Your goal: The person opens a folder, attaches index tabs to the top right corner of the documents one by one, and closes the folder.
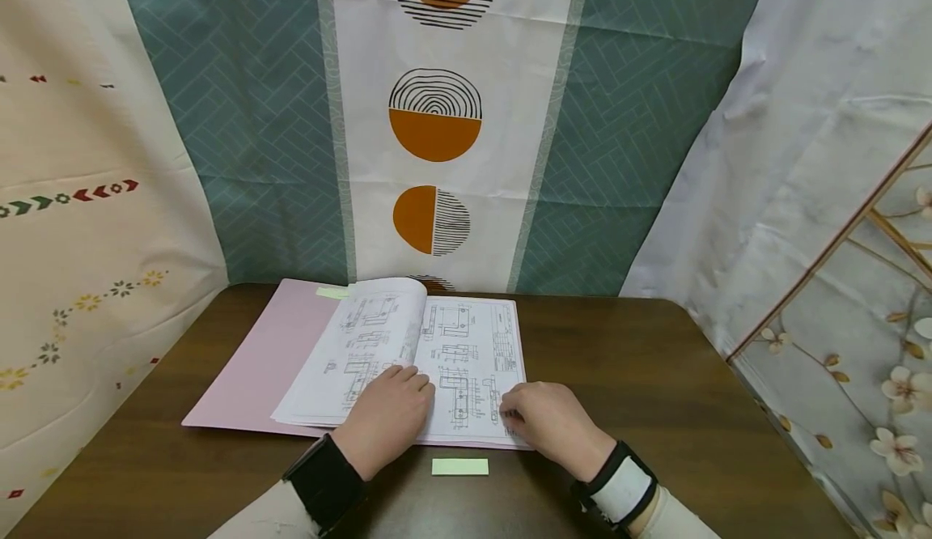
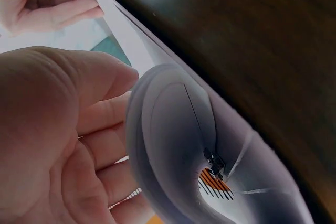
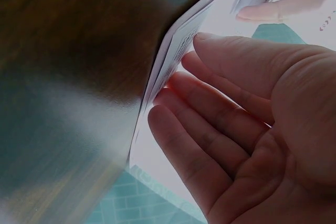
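In the head view, I have an open booklet of white paper printed with thin black technical drawings (image 1: 437, 357) towards the far side of the dark brown wooden table (image 1: 619, 353). Its pale pink cover (image 1: 265, 361) spreads out to the left from under the turned leaves, which bulge up and hide the fold. My left hand (image 1: 389, 413) rests on that bulge, fingers loosely bent, blocking my sight of the lower drawings. My right hand (image 1: 552, 422) is at the lower right edge of the page, its grip relaxed. A pale green paper strip (image 1: 460, 467) lies on the table just in front of the booklet, between my forearms, and a similar pale green tab (image 1: 332, 291) sits at the cover's far edge. A teal and white cloth with orange half-circles (image 1: 435, 114) hangs behind.

In the left wrist view, the curling leaves fill the middle. The left grip is spread, thumb near their edge and fingers passing behind them; the leaves hide those fingertips.

In the right wrist view, the right grip is slack too, thumb apart from the gently bent fingers beside the booklet's edge. I cannot tell whether the fingertips touch the paper.
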Demonstrator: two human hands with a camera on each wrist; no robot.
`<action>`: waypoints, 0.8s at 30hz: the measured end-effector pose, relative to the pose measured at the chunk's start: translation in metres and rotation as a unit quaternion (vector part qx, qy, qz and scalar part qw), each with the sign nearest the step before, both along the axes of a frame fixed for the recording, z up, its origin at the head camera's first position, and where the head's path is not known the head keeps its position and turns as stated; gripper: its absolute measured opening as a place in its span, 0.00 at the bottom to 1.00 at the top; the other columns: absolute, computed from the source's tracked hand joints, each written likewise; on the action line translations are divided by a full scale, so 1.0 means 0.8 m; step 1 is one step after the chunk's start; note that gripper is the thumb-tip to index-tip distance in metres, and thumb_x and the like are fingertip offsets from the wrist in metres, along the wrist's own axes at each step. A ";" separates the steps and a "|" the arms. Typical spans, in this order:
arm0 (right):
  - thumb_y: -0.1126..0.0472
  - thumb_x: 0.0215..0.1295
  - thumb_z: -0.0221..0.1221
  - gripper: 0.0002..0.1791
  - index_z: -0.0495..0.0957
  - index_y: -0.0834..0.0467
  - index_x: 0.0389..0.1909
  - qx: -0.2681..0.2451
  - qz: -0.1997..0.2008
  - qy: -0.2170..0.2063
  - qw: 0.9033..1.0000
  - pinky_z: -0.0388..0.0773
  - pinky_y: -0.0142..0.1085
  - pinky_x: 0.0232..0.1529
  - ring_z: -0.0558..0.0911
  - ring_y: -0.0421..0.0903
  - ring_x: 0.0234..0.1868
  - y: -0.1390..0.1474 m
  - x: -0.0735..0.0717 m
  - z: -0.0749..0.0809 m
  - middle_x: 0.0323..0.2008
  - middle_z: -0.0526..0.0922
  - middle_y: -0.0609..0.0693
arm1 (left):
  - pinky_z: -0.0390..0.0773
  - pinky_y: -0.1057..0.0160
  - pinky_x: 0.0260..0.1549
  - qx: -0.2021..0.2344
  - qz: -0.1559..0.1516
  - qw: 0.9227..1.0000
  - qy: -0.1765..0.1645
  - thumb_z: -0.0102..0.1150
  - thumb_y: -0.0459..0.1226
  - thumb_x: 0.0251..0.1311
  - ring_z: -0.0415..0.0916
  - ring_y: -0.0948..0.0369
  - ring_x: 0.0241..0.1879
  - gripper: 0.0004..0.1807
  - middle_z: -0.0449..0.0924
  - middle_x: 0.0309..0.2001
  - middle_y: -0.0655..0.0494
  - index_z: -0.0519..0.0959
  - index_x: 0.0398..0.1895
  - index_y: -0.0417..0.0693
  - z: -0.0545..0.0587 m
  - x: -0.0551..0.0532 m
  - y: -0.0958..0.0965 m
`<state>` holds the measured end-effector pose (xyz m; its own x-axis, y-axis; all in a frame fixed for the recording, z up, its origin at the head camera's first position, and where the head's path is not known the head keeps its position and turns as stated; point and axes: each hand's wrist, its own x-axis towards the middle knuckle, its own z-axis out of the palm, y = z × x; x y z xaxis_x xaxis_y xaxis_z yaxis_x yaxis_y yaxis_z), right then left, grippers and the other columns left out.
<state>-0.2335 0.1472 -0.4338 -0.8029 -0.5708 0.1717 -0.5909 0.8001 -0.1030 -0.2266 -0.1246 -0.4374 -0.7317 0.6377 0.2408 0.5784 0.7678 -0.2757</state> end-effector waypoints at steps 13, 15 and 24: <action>0.63 0.65 0.79 0.04 0.93 0.53 0.38 -0.006 0.003 0.003 1.000 0.70 0.34 0.28 0.71 0.37 0.25 0.001 0.001 0.000 0.33 0.90 0.46 | 0.84 0.49 0.59 0.006 0.045 0.998 -0.042 0.68 0.33 0.73 0.82 0.48 0.62 0.14 0.87 0.57 0.45 0.88 0.55 0.34 0.002 0.003 -0.002; 0.63 0.64 0.79 0.05 0.94 0.53 0.38 -0.006 0.000 0.001 1.000 0.70 0.34 0.29 0.72 0.37 0.25 0.001 0.000 0.000 0.33 0.91 0.46 | 0.84 0.49 0.59 0.009 0.052 0.997 -0.050 0.69 0.32 0.72 0.82 0.48 0.63 0.14 0.87 0.57 0.44 0.87 0.56 0.33 0.002 0.002 -0.002; 0.63 0.65 0.78 0.04 0.94 0.53 0.38 0.003 -0.001 0.002 1.000 0.70 0.34 0.29 0.71 0.37 0.25 0.000 -0.001 -0.001 0.33 0.91 0.46 | 0.83 0.50 0.62 0.033 0.080 0.993 -0.080 0.69 0.29 0.71 0.82 0.46 0.64 0.15 0.86 0.59 0.41 0.86 0.57 0.32 0.001 0.000 -0.004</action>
<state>-0.2346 0.1471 -0.4345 -0.8037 -0.5698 0.1713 -0.5892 0.8024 -0.0955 -0.2263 -0.1280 -0.4364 -0.8546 0.4971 0.1500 0.4803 0.8666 -0.1357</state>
